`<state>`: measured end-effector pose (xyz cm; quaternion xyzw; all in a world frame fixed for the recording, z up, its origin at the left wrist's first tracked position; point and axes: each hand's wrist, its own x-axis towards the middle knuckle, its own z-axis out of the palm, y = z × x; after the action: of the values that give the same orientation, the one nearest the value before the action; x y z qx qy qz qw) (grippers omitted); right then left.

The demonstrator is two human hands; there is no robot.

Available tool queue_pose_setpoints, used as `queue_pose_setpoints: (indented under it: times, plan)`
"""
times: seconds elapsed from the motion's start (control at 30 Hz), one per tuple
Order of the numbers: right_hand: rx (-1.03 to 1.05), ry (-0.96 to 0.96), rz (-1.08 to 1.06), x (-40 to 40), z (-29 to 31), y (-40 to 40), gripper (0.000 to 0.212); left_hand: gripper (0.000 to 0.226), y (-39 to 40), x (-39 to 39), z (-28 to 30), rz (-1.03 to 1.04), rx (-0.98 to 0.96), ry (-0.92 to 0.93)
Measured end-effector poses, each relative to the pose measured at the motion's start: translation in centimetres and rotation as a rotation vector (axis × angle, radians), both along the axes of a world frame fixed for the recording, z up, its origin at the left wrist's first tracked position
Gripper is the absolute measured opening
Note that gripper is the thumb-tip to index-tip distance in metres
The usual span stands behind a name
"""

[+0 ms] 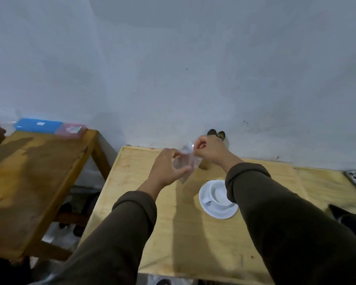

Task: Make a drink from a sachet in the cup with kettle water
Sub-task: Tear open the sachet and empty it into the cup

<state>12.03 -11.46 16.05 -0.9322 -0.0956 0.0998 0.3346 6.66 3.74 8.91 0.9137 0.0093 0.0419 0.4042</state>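
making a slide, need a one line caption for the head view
Both hands, left and right, hold a clear sachet above the table, with the white cup beside them.

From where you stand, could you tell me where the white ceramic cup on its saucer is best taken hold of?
I would take the white ceramic cup by its small loop handle, which points toward the near-left edge of the white saucer. Coming in from that near-left side looks best, since the right sleeve covers the cup's right side and both hands are busy with the clear sachet.
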Motion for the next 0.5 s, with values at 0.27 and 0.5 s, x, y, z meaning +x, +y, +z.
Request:
queue_pose_setpoints:
  times: [0.27, 0.5]
  plan:
    - [0.139, 0.010, -0.014, -0.5, 4.9, -2.9, 0.017, 0.026, -2.4, 2.4, 6.3, 0.043, -0.201, -0.065]
    - [0.292, -0.022, -0.004, 0.4, 5.8, -4.2, 0.022, 0.015, -3.9, 3.1, 8.3, 0.049, -0.216, -0.096]
